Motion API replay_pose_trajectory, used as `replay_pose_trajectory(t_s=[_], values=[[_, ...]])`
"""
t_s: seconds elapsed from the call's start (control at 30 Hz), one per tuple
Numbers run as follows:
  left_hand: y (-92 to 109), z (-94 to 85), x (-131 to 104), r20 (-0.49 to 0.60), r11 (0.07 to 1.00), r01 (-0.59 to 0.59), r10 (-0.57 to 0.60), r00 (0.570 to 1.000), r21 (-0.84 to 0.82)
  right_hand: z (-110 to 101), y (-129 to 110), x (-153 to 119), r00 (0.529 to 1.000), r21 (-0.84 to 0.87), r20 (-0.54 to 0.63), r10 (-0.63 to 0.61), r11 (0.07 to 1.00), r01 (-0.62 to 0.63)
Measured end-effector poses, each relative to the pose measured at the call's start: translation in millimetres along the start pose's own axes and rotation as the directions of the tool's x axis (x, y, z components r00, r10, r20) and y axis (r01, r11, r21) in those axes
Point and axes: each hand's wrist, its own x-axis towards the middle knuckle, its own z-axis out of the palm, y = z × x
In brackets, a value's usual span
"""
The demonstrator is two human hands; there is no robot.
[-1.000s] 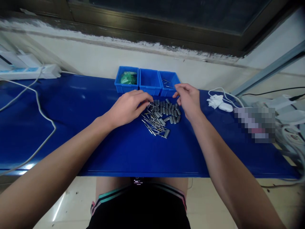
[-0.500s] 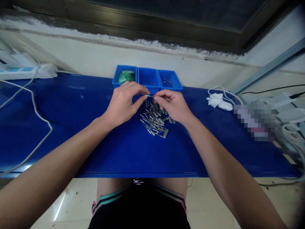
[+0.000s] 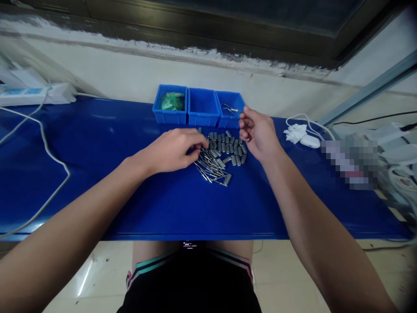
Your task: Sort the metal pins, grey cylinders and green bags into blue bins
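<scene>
My right hand (image 3: 259, 132) is raised over the front of the right-hand blue bin (image 3: 236, 120). Thumb and forefinger pinch a thin metal pin (image 3: 236, 110), which points left over a few similar pins inside that bin. My left hand (image 3: 177, 150) rests at the left side of a pile, its fingers curled and their tips close together among the parts. What they grip, if anything, is hidden. The pile holds several thin silver pins (image 3: 210, 168) with thicker ends, and several short grey metal cylinders (image 3: 228, 148) lie behind and to their right.
Left of the pin bin stand a middle blue bin (image 3: 203, 120) and a left blue bin (image 3: 170, 116) with green pieces (image 3: 172, 101). A power strip (image 3: 39, 94) and white cable (image 3: 54, 156) lie at left. At right are crumpled tissue (image 3: 295, 134) and a white case (image 3: 310, 141).
Both hands were together over the pile around a thin metal pin. The right hand has moved right and away with a pin to the right-hand bin; the left has lowered onto the pile.
</scene>
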Motion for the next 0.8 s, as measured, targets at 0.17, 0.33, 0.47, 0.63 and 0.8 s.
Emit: replay_pose_trajectory(t_s=[0.17,0.33,0.47,0.63,0.8], values=[[-1.7,1.6,-0.8,0.134,0.998,0.051,-0.048,0.990,-0.023,-10.7,7.3,10.7,0.988,0.037,-0.112,0.105,0.994,-0.102],[-3.2,3.5,-1.1,0.156,0.999,0.042,-0.038,0.987,-0.017,-10.1,9.4,12.6,0.986,-0.041,-0.133,0.098,0.994,-0.104],[-4.6,4.4,-1.7,0.157,0.999,0.034,-0.031,0.987,-0.014,-10.0,12.0,14.9,0.990,-0.073,-0.122,0.073,0.994,-0.082],[-4.0,4.2,-0.7,0.172,0.999,0.046,-0.042,0.984,-0.018,-11.6,12.9,17.1,0.991,-0.102,-0.118,0.070,0.991,-0.082],[-3.5,4.5,-0.5,0.179,0.999,0.052,-0.051,0.982,-0.002,-11.9,14.6,14.4,0.990,-0.131,-0.122,0.072,0.988,-0.088]])
